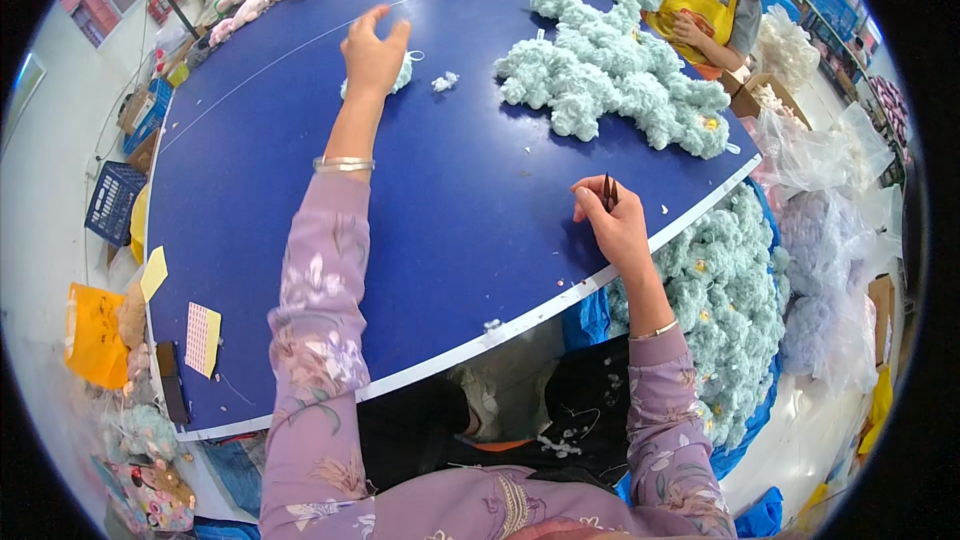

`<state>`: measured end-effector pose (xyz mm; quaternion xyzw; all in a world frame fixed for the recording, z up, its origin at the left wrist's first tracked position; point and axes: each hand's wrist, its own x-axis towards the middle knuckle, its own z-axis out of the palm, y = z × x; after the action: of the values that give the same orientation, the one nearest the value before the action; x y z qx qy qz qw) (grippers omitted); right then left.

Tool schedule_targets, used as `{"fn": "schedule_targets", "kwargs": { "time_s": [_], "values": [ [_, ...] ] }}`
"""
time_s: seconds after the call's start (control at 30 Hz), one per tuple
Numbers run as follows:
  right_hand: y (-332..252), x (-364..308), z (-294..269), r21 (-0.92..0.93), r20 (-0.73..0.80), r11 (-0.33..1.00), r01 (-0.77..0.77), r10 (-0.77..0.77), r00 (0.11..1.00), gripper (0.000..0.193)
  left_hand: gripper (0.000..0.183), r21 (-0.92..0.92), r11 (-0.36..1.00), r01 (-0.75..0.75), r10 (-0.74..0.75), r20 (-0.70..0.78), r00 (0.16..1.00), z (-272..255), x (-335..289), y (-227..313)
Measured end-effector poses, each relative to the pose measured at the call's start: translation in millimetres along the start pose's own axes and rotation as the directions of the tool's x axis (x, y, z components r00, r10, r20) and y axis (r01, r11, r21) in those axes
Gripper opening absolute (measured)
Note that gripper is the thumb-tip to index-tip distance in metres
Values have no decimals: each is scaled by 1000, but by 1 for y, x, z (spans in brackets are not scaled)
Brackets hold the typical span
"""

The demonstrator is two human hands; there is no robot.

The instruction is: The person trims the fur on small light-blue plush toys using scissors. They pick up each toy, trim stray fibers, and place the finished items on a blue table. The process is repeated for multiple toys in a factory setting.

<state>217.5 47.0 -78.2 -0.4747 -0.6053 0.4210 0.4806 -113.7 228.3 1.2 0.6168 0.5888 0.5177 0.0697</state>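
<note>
My left hand [374, 52] reaches far over the blue table, its fingers spread and nothing visible in its grasp. Partly hidden behind that hand lies a small pale teal plush piece [404, 74] with a loop on it. Close to the table's right front edge, the fingers of my right hand [618, 225] are closed round a slim dark two-pointed tool [608, 192], its tips pointing up. Whether it is tweezers or thread snips I cannot tell. A heap of fluffy teal plush pieces [610, 65] lies beyond my right hand.
A white tuft of stuffing [445, 82] rests beside the plush piece. Below the table's right edge sits a large blue bag [768, 380] full of teal plush. A sticker sheet [203, 338] lies at the left. Across the table stands a person in a yellow apron [690, 20].
</note>
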Motion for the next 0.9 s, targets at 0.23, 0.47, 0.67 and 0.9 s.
{"fn": "schedule_targets", "kwargs": {
  "time_s": [0.23,0.47,0.67,0.9],
  "values": [
    [-1,-2,-7,12,-16,999,-33,33,999,19,77,584,812,-14,-175,266,948,33,-25,-53],
    [4,-1,-9,107,-25,993,-50,53,998,24,35,-665,619,418,-73,481,874,37,-93,19],
    [-10,-11,0,317,-30,942,-112,128,991,21,42,-669,269,693,-19,716,698,42,-198,103],
    [-10,-32,-3,300,-12,949,-102,111,994,17,42,-780,172,602,-120,590,799,60,-230,115]
  ]
}}
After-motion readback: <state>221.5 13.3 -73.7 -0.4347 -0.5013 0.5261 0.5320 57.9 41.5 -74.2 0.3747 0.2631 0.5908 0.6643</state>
